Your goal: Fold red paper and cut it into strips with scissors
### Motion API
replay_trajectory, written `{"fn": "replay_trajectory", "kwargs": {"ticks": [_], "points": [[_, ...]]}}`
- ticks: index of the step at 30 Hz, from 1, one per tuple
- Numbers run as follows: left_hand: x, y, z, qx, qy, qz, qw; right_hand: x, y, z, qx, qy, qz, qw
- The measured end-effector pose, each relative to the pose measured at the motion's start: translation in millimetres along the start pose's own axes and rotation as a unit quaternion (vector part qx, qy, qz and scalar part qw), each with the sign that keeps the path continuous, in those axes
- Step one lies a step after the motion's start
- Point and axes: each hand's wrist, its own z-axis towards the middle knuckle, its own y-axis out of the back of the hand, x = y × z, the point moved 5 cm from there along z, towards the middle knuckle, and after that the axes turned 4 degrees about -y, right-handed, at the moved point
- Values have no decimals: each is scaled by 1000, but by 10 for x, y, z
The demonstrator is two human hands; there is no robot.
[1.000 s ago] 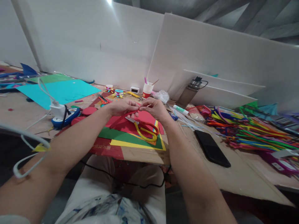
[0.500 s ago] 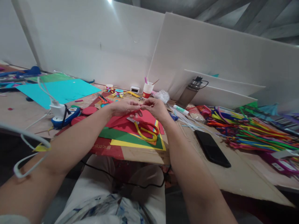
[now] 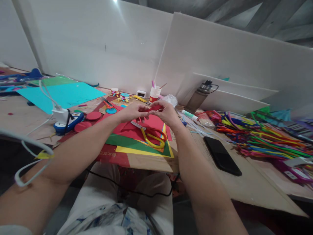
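Both my hands meet over the sheets, with a small red paper piece [image 3: 154, 108] between them; its outline is partly covered by fingers. My left hand [image 3: 134, 112] pinches its left side. My right hand [image 3: 164, 113] is curled around its right side, thumb underneath. Just below lies a pair of scissors [image 3: 152, 143] with yellow and red handles, resting on a red paper sheet [image 3: 127, 127]. Beneath that sheet, green paper [image 3: 117, 139] and yellow paper [image 3: 137, 152] stick out toward me.
Red discs [image 3: 93, 116] and a blue power strip [image 3: 64, 125] are at left, near a cyan sheet [image 3: 66, 94]. A paper cup [image 3: 154, 93] and a bottle [image 3: 198, 97] stand behind. At right lie a phone [image 3: 221, 155] and pipe cleaners [image 3: 266, 140].
The red paper piece now shows more between my hands. My right hand has opened wider around it, and my left hand has shifted slightly right.
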Motion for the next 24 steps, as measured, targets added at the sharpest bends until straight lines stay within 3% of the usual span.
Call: {"fn": "replay_trajectory", "kwargs": {"ticks": [5, 13, 24], "points": [[-2, 57, -7, -13, 2, -16, 1000, -26, 15, -13, 27, 4, 40, 999], [-70, 56, -6, -12, -8, 20, 1000, -71, 32, 25, -14, -3, 35, 999], [-29, 90, 40, -122, -37, 84, 988, 5, 4, -9, -42, 10, 1, 999]]}}
